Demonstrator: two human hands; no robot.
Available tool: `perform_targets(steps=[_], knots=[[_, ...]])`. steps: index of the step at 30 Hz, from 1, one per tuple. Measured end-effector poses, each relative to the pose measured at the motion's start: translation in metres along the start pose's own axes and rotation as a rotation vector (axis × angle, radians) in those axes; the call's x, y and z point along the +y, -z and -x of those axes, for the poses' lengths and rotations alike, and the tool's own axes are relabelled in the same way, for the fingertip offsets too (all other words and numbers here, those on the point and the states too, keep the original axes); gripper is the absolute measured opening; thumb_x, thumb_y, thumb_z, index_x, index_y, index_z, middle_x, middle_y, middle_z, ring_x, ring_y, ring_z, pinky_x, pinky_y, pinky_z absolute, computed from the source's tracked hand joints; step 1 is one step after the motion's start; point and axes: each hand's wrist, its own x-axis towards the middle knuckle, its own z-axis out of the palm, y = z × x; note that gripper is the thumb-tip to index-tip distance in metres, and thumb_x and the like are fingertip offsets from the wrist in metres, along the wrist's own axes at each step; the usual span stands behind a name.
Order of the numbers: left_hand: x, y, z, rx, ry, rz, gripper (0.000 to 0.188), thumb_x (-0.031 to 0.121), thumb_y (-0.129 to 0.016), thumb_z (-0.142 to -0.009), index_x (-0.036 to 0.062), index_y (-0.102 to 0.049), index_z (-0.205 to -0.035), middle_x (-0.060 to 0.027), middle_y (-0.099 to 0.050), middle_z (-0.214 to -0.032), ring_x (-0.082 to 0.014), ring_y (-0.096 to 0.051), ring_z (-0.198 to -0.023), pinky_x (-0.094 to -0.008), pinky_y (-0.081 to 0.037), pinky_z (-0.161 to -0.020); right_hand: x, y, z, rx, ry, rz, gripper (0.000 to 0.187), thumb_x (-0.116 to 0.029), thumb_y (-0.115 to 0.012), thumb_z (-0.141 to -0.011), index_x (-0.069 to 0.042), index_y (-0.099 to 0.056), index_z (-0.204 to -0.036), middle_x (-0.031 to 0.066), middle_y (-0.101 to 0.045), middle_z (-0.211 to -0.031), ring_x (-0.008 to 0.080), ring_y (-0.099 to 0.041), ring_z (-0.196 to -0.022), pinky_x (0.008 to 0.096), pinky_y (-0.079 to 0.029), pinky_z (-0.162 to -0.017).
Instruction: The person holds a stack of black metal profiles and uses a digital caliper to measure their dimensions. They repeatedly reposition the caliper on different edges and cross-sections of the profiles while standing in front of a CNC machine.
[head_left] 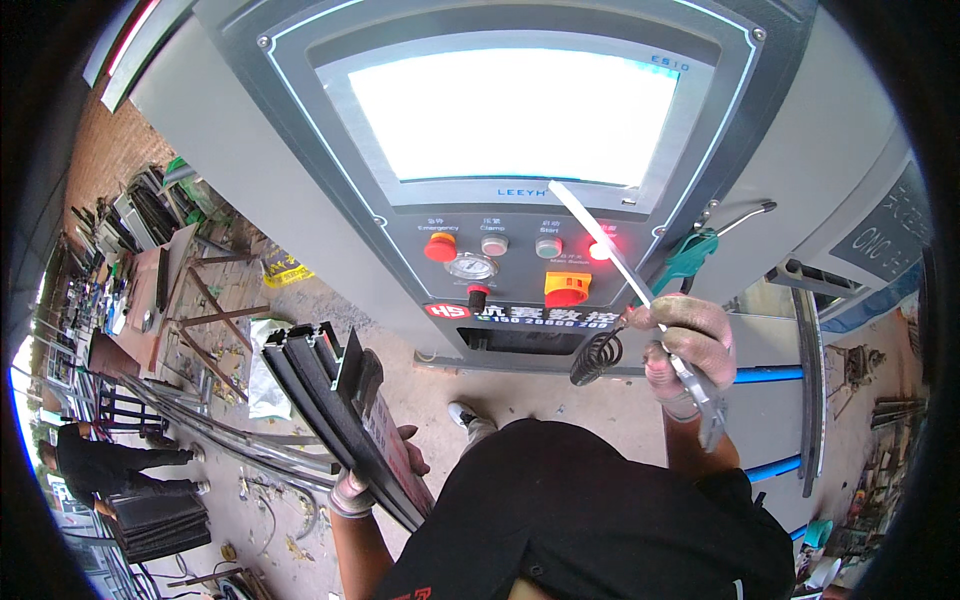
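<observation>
My left hand [352, 494], in a fingerless work glove, is closed around a bundle of long black metal profiles [335, 410] tilted up and to the left, their cut ends showing hollow channels. My gloved right hand [692, 345] grips a long thin tool [605, 238] with a pale, straight shaft and a grey metal end below the fist; its exact kind is unclear. The far tip of the tool lies over the lower edge of the bright screen [515, 115]; whether it touches cannot be told. Under the screen is a control panel [400, 235] with buttons.
A red emergency button [440, 247], a pressure gauge [470, 265] and a red-yellow rotary switch [567, 290] sit on the panel. Beside my right hand hang a teal air gun [690, 258] and a coiled black hose [596, 360]. At left, a person [125, 460] stands near stacked profiles.
</observation>
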Motion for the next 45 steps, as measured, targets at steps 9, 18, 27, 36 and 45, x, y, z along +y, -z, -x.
perform_targets(steps=[9,18,27,36,45], knots=[[0.000,0.002,-0.002,-0.024,-0.009,-0.028,0.136,0.071,-0.089,-0.055,-0.0133,-0.039,-0.149,-0.0248,-0.066,-0.105,-0.0369,-0.068,-0.102,-0.0466,-0.057,-0.088,0.006,0.001,-0.003,-0.070,0.000,0.054,0.018,-0.007,-0.081,-0.080,-0.006,-0.066,-0.090,0.0153,-0.073,-0.105,0.0272,-0.076,-0.097,0.0403,-0.062,-0.083],[-0.003,0.003,-0.004,-0.044,0.011,-0.032,0.135,0.072,-0.088,-0.056,-0.0108,-0.039,-0.151,-0.0249,-0.065,-0.108,-0.0361,-0.067,-0.103,-0.0450,-0.057,-0.086,0.008,-0.003,0.002,-0.055,0.054,0.000,0.034,-0.003,-0.081,-0.084,-0.007,-0.061,-0.111,0.0165,-0.072,-0.108,0.0270,-0.075,-0.096,0.0398,-0.063,-0.080],[-0.006,0.000,-0.005,-0.036,0.041,-0.025,0.137,0.073,-0.088,-0.055,-0.0121,-0.039,-0.150,-0.0221,-0.066,-0.106,-0.0345,-0.067,-0.101,-0.0436,-0.055,-0.088,0.006,-0.003,0.006,-0.031,0.005,0.014,0.035,-0.004,-0.081,-0.083,-0.009,-0.060,-0.111,0.0153,-0.071,-0.108,0.0268,-0.075,-0.097,0.0399,-0.062,-0.081],[-0.007,0.000,-0.003,-0.028,0.017,-0.044,0.135,0.070,-0.088,-0.055,-0.0125,-0.039,-0.149,-0.0229,-0.066,-0.103,-0.0345,-0.067,-0.098,-0.0439,-0.056,-0.086,0.001,-0.001,0.001,-0.130,-0.025,0.107,0.035,-0.003,-0.084,-0.080,-0.010,-0.066,-0.110,0.0151,-0.069,-0.117,0.0266,-0.074,-0.103,0.0402,-0.061,-0.086],[-0.005,-0.001,-0.003,-0.049,0.071,-0.031,0.142,0.072,-0.089,-0.053,-0.0138,-0.033,-0.151,-0.0221,-0.065,-0.109,-0.0335,-0.067,-0.102,-0.0430,-0.055,-0.090,-0.004,-0.009,0.006,-0.064,-0.044,-0.033,0.035,0.000,-0.083,-0.079,-0.007,-0.066,-0.108,0.0161,-0.071,-0.113,0.0271,-0.073,-0.102,0.0406,-0.060,-0.085]])
